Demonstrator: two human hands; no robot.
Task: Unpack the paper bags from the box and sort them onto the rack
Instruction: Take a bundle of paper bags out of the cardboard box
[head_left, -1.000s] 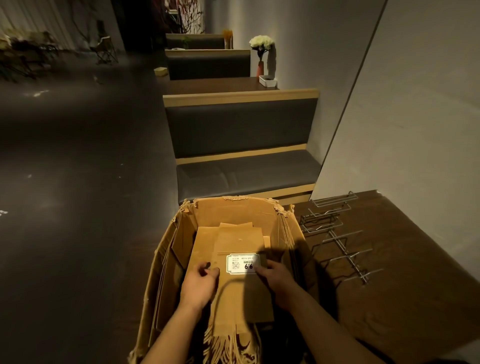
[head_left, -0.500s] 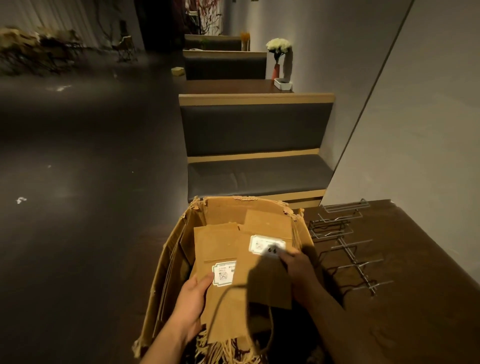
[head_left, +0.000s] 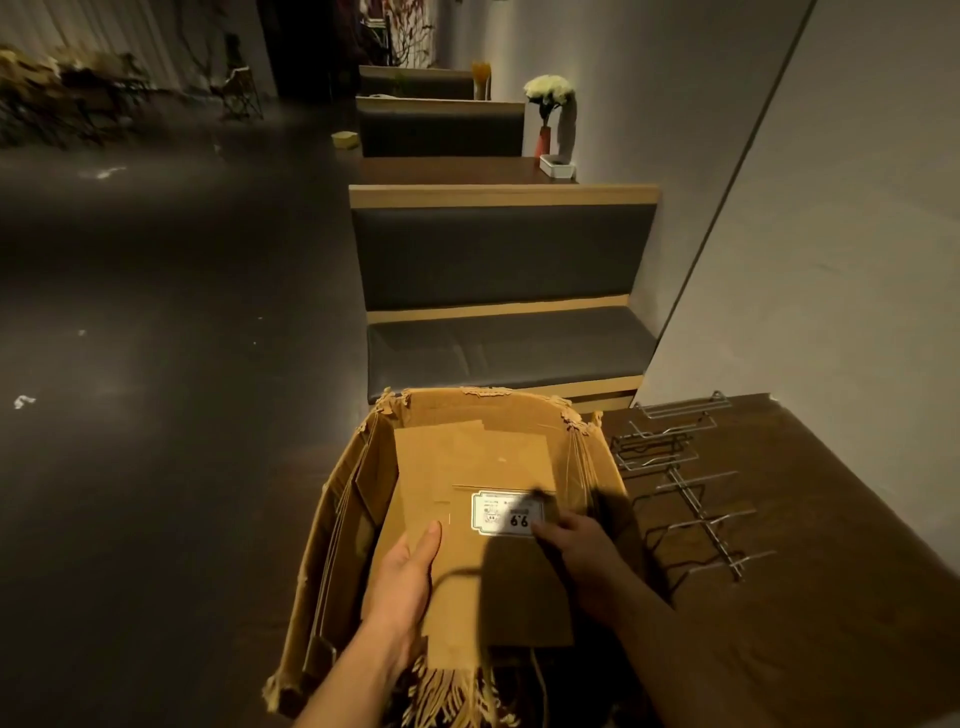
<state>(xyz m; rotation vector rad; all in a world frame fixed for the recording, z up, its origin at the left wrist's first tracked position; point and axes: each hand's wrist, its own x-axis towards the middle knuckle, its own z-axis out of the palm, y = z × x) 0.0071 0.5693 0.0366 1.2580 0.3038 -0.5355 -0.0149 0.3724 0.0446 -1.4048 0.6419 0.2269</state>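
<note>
The box (head_left: 457, 545), open and ragged at the rim, sits at 6 o'clock in the view, its right wall against the counter (head_left: 810, 597). Inside lie flat brown paper bags (head_left: 467, 467), stacked, the top one bearing a white label (head_left: 506, 513) printed 6.6.

The left hand (head_left: 402, 577) lies flat on the stack at its 8 o'clock edge, fingers straight and together, thumb along the paper. The right hand (head_left: 582, 551) reaches in from 4 o'clock, in shadow, its fingers curled at the label's right edge; whether they pinch the top bag or only touch it I cannot tell. A dark cord handle (head_left: 452, 577) loops across the paper between the two hands.

The wire rack (head_left: 691, 483) lies on the counter at 3 o'clock of the box, just beside it, no bags on its prongs.

A padded bench (head_left: 504, 343) stands past the box at 12 o'clock. Farther back, white flowers (head_left: 549, 88) stand in a vase.
</note>
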